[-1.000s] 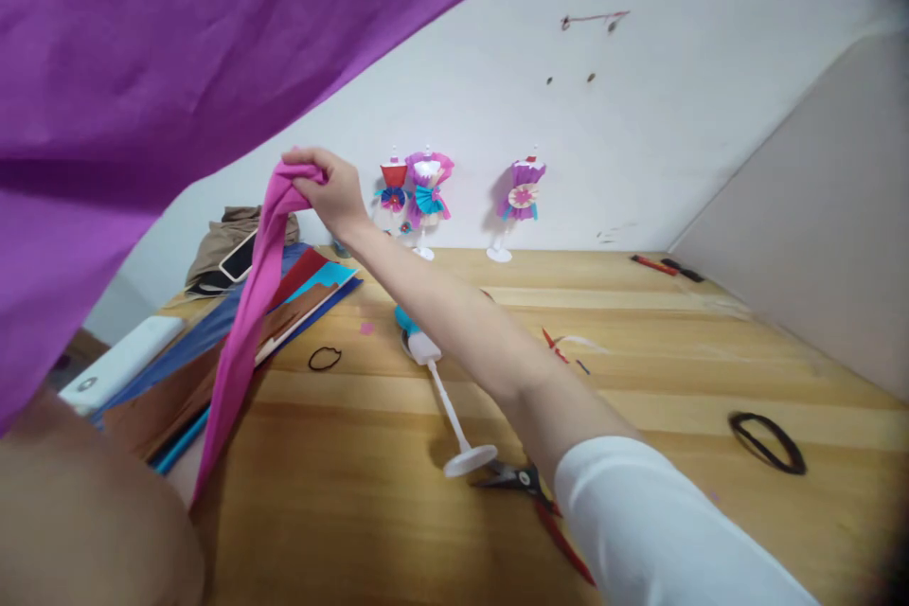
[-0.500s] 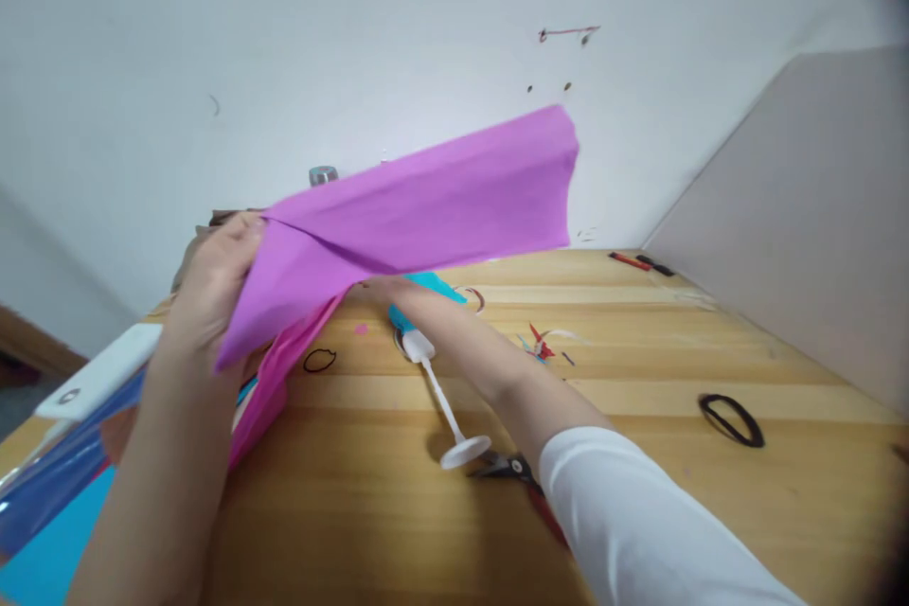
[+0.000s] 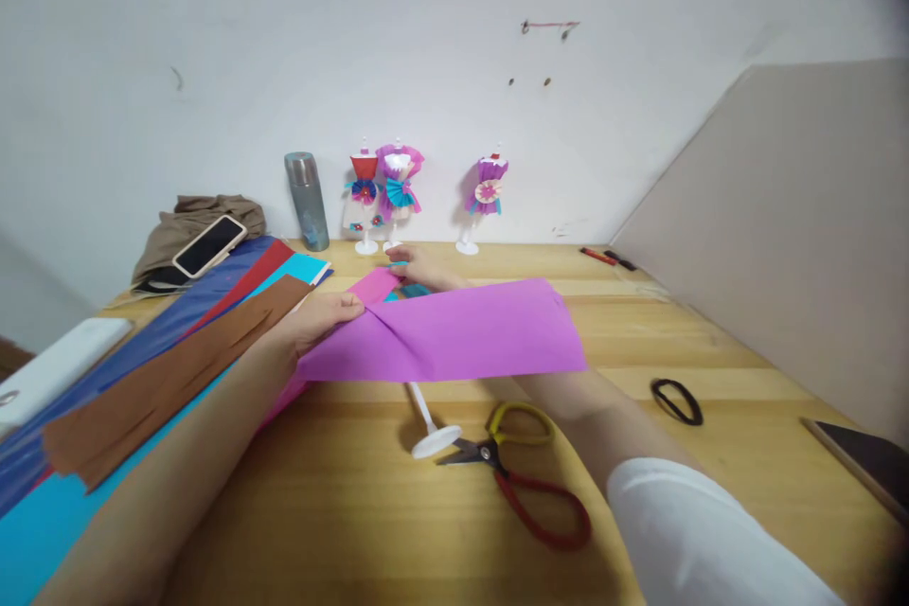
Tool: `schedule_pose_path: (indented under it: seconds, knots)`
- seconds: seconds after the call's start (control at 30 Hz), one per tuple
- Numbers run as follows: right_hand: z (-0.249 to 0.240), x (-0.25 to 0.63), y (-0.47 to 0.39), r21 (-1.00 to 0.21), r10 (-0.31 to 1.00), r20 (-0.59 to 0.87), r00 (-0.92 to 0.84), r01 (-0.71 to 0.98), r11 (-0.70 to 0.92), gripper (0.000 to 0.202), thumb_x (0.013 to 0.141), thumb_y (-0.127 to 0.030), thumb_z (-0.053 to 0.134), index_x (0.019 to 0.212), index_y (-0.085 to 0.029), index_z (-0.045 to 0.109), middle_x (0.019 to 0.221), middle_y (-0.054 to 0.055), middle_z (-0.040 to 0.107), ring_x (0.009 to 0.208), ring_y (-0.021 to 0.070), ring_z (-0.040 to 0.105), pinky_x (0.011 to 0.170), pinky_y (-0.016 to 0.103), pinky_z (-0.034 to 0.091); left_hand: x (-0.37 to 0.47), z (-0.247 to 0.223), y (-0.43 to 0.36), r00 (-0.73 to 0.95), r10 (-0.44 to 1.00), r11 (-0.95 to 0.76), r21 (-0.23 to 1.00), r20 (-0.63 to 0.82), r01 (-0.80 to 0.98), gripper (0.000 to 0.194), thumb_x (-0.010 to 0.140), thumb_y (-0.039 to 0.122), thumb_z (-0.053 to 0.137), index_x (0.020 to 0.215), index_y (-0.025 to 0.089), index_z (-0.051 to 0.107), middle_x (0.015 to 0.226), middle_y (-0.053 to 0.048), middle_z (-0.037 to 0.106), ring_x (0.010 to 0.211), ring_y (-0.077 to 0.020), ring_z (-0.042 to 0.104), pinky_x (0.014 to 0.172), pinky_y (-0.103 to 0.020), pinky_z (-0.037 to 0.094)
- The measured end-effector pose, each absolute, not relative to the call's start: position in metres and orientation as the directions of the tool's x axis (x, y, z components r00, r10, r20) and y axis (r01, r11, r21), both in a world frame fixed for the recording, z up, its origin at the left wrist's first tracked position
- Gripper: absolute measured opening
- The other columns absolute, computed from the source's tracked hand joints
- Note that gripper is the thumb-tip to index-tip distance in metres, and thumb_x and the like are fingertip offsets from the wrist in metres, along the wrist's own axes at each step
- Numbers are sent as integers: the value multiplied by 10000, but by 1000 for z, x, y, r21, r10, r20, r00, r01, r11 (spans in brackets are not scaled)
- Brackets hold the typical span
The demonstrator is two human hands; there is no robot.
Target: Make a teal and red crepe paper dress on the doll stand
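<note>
head view — left hand (image 3: 328, 314) pinches purple sheet (image 3: 490, 331).

Looks matt and papery across the purple sheet (image 3: 490, 331), wooden on the tabletop (image 3: 341, 502), metallic on the flask (image 3: 307, 201).

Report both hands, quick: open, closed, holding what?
Left hand: closed, pinching the purple paper.
Right hand: at the far end of the pink paper; whether closed on it cannot be told.
</note>
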State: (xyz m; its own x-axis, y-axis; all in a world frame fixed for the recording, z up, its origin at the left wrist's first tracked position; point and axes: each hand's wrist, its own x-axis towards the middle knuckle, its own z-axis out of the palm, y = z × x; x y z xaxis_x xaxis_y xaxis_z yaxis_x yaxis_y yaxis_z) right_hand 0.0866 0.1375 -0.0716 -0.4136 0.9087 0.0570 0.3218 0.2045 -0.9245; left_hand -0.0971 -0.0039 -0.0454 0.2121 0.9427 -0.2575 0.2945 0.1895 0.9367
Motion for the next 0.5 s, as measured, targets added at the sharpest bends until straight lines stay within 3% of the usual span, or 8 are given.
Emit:
schedule_pose_path:
  seconds: [0.13, 0.33, 0.5]
  knots:
    - [-93, 92, 140, -970, 889, 16, -458, 208, 125, 351, 834, -36, 652, 1166, -149, 658, 1123, 102, 686, 770, 129, 658, 717, 294, 597, -95, -59, -4, 163, 916, 271, 866, -366, 420, 367, 600, 479, 762, 678, 186, 554, 612, 42, 512, 563, -129, 452, 522, -250, 310]
    - [-111, 90, 150, -988, 881, 39, -472, 114, 105, 290, 790, -42, 669, 1071, -112, 684, 866, 15, 693, 697, 87, 594, 683, 232, 524, -95, -60, -5, 106, 919, 272, 807, -379, 525, 276, 629, 420, 697, 665, 191, 547, 653, 26, 529, 626, -152, 472, 553, -263, 327]
    - [-113, 89, 153, -990, 878, 48, -477, 96, 106, 226, 766, -68, 696, 982, -136, 698, 837, 11, 700, 634, 83, 586, 635, 232, 514, -94, -65, -3, 115, 916, 253, 778, -384, 575, 278, 655, 430, 676, 663, 203, 514, 652, 17, 519, 626, -166, 482, 556, -274, 324]
